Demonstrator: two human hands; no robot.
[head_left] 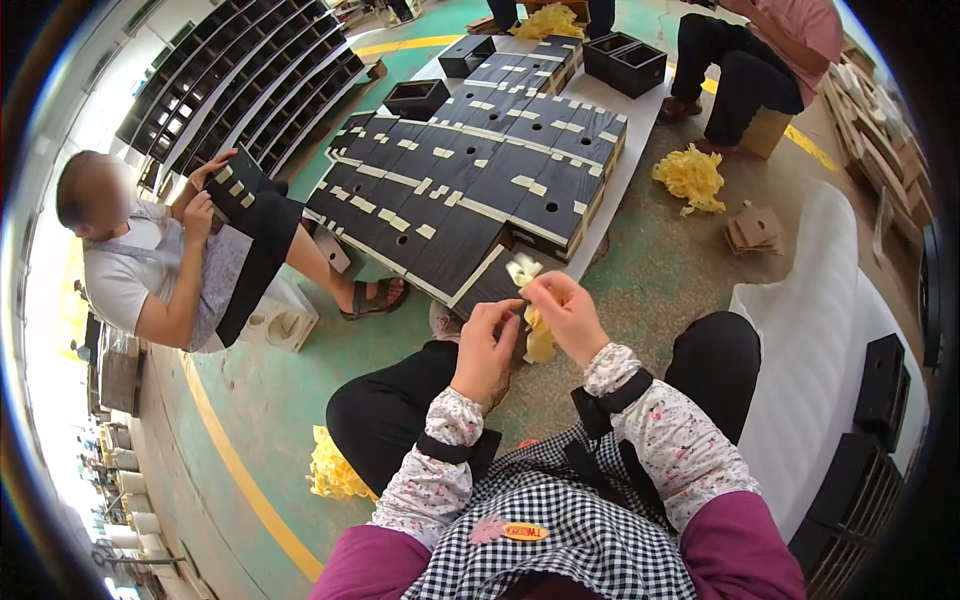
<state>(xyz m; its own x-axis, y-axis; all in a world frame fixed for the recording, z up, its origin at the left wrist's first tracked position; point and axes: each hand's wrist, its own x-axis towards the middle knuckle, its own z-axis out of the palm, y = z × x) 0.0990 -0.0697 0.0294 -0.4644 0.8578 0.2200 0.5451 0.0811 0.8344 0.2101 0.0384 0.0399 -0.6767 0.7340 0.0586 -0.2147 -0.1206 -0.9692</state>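
Note:
My left hand [487, 350] is closed, thumb and fingertips pressed together; what they pinch, if anything, is hidden. Close beside it, my right hand [568, 315] pinches a small whitish scrap [522, 268], blurred and too small to name surely. A crumpled yellow strip [540, 340] shows between the hands, below the right fingers; I cannot tell which hand it hangs from. Just beyond my hands lies a broad stack of black wooden boxes [450, 255] with round holes and short cream tape pieces on them.
On the left a seated person [150, 260] holds a black panel [235, 185]. Another person [760, 70] sits far right. Crumpled yellow heaps [690, 180] lie on the green floor. White foam sheeting [800, 330] spreads at the right, near black boxes [882, 390]. Open black boxes [625, 62] stand at the back.

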